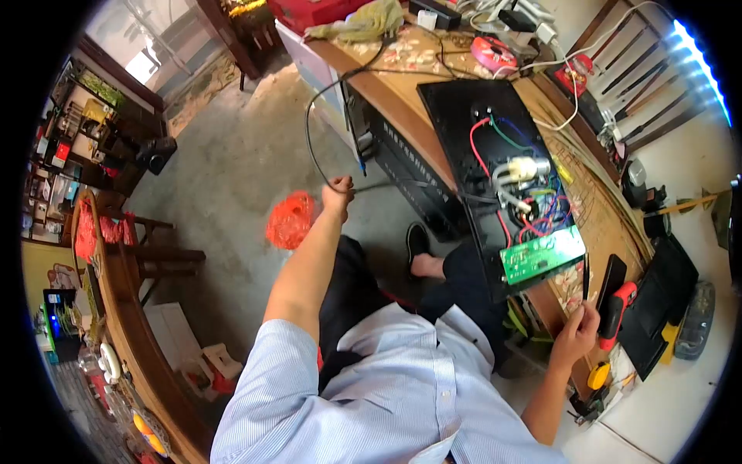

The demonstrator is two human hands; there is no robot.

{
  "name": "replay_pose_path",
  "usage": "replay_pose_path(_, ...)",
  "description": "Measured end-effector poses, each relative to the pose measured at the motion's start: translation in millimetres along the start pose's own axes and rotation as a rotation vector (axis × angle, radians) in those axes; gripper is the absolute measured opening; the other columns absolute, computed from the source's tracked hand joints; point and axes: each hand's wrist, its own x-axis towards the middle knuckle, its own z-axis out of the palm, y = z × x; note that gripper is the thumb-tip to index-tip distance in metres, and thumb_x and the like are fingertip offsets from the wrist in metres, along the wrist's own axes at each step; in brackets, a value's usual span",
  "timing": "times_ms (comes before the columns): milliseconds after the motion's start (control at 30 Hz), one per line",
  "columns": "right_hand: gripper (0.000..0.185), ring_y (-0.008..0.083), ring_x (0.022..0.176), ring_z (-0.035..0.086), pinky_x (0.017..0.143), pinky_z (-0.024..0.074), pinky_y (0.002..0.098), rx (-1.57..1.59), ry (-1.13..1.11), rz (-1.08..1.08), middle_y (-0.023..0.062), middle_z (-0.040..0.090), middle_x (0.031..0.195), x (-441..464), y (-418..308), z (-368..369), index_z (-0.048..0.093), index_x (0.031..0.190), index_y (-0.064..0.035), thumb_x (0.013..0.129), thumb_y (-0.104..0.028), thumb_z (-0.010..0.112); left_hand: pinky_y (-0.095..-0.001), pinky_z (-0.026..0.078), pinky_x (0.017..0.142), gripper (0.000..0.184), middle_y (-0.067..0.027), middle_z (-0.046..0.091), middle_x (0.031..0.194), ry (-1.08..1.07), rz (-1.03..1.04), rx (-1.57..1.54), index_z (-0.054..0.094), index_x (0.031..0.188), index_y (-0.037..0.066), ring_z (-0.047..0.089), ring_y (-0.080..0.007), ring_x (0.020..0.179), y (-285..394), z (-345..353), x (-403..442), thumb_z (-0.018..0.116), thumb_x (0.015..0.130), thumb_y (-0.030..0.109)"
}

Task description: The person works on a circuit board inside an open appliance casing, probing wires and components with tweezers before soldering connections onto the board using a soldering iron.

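Observation:
My left hand (338, 195) is closed around a black cable (311, 139), out over the floor to the left of the table. The cable loops up to the tabletop and also runs right to a black panel (444, 104). This panel lies at an angle on the table, its inner side up, overhanging the front edge. On it are a green circuit board (543, 254), a whitish pump-like part (522, 168) with tubing, and red, blue and green wires (550, 213). Just below the board, my right hand (576, 334) pinches a thin black stick-like tool (586, 277); its exact kind is unclear.
Beside my right hand lie a red-and-black tool (617, 315), a black phone-like slab (610, 280) and a yellow tape measure-like object (598, 376). A pink tape roll (495, 54) sits farther back. A red plastic bag (291, 220) is on the floor; a wooden bench (127, 309) stands left.

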Motion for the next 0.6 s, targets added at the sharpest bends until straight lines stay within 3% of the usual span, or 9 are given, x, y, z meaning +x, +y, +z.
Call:
replay_pose_path(67, 0.017, 0.0103, 0.08, 0.056, 0.07, 0.0447, 0.023, 0.072, -0.017, 0.021, 0.0063, 0.061, 0.095, -2.6, -4.0, 0.6, 0.057, 0.108, 0.0028, 0.095, -0.005, 0.051, -0.0272, 0.047, 0.057, 0.039, -0.0091, 0.063, 0.098, 0.004, -0.056, 0.041, 0.054, 0.121, 0.001, 0.06, -0.017, 0.069, 16.8, 7.3, 27.1, 0.061, 0.087, 0.019)
replay_pose_path(133, 0.017, 0.0117, 0.086, 0.058, 0.075, 0.0458, 0.024, 0.056, -0.102, 0.088, 0.0082, 0.062, 0.1, -2.4, 1.7, -1.6, 0.057, 0.109, 0.0033, 0.096, -0.004, 0.049, -0.0282, 0.048, 0.061, 0.045, -0.0097, 0.06, 0.105, -0.007, 0.009, 0.083, 0.049, 0.128, 0.001, 0.061, -0.0188, 0.072, 40.5, 22.0, 37.3, 0.061, 0.088, 0.019)
replay_pose_path(267, 0.017, 0.0176, 0.091, 0.061, 0.082, 0.0472, 0.027, 0.063, -0.067, 0.015, 0.0129, 0.063, 0.101, -7.9, 2.9, 5.5, 0.056, 0.108, 0.0061, 0.095, -0.001, 0.047, -0.0305, 0.05, 0.07, 0.063, -0.0115, 0.055, 0.122, -0.05, 0.208, 0.061, 0.031, 0.143, 0.003, 0.062, -0.0216, 0.081, 82.2, 41.2, 68.4, 0.06, 0.09, 0.018)
replay_pose_path(333, 0.017, 0.0188, 0.091, 0.061, 0.083, 0.0474, 0.0283, 0.029, -0.079, 0.003, 0.0138, 0.063, 0.101, -2.7, 0.1, 10.1, 0.056, 0.107, 0.0068, 0.094, -0.001, 0.047, -0.0313, 0.05, 0.075, 0.057, -0.0116, 0.055, 0.123, -0.049, 0.222, 0.066, 0.036, 0.139, 0.002, 0.062, -0.0221, 0.085, 94.9, 46.5, 84.1, 0.06, 0.09, 0.019)
replay_pose_path(400, 0.018, 0.0211, 0.092, 0.061, 0.085, 0.0478, 0.0309, -0.068, -0.092, 0.001, 0.0157, 0.063, 0.1, -7.5, -8.3, 2.4, 0.057, 0.105, 0.008, 0.093, -0.001, 0.049, -0.0263, 0.05, 0.068, 0.045, -0.0096, 0.059, 0.117, -0.227, 0.153, 0.113, 0.048, 0.131, 0.005, 0.061, -0.0145, 0.077, 95.4, 43.1, 108.4, 0.059, 0.091, 0.022)
replay_pose_path(500, 0.018, 0.0236, 0.096, 0.064, 0.086, 0.0488, 0.0318, -0.159, -0.116, 0.043, 0.0187, 0.066, 0.104, -9.3, -10.7, -0.7, 0.059, 0.105, 0.0077, 0.089, 0.003, 0.051, -0.0286, 0.052, 0.071, 0.029, -0.0092, 0.064, 0.099, -0.278, 0.11, 0.332, 0.059, 0.11, 0.0, 0.064, -0.019, 0.082, 71.3, 35.4, 134.0, 0.056, 0.092, 0.022)
replay_pose_path(533, 0.018, 0.023, 0.095, 0.065, 0.085, 0.0495, 0.031, -0.157, -0.093, 0.038, 0.0182, 0.067, 0.101, -10.2, -9.9, 0.4, 0.06, 0.104, 0.0067, 0.088, 0.004, 0.051, -0.0295, 0.052, 0.067, 0.031, -0.0103, 0.064, 0.095, -0.251, 0.06, 0.433, 0.058, 0.11, -0.002, 0.064, -0.0191, 0.077, 64.6, 35.0, 135.1, 0.055, 0.092, 0.022)
replay_pose_path(600, 0.011, 0.019, 0.067, 0.064, 0.062, 0.0504, 0.028, -0.382, -0.065, -0.103, 0.0141, 0.067, 0.082, 0.1, -22.6, 2.0, 0.063, 0.093, 0.0019, 0.082, 0.002, 0.06, -0.029, 0.051, 0.062, 0.03, -0.0113, 0.064, 0.091, -0.276, 0.048, 0.433, 0.059, 0.108, -0.003, 0.061, -0.0173, 0.071, 26.7, 15.7, 163.8, 0.057, 0.09, 0.021)
